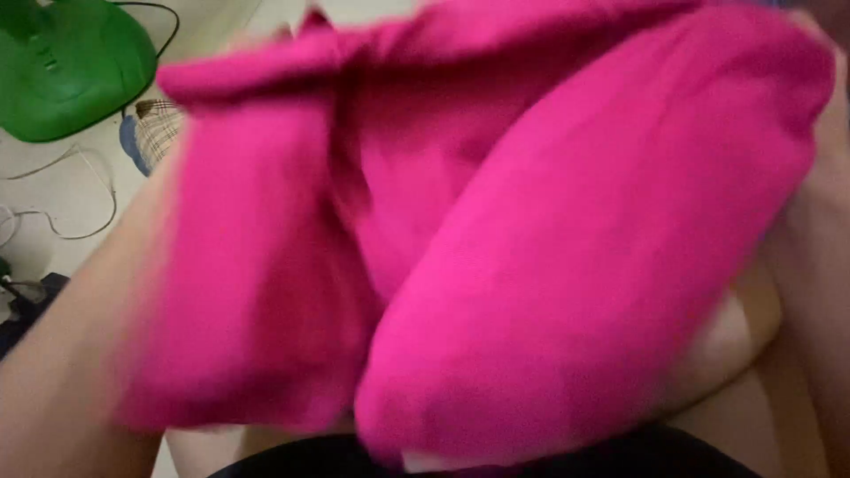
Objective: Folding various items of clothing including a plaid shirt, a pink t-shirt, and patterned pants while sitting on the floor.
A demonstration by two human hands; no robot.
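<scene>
Both hands hidden behind the pink cloth [496, 230]; grip can't be told. Left forearm [71, 336] runs up from lower left into the cloth's left edge, right forearm [819, 239] comes in along the right edge. Cloth is lifted close to the camera, folded into thick blurred lobes, filling most of the view. Dark fabric [460, 456] sits just below it at bottom centre. No containers in view. Open floor only at upper left: green plastic object [66, 66], plaid item [159, 128] beside the cloth edge, thin white cables [84, 199] looping near the left edge.
</scene>
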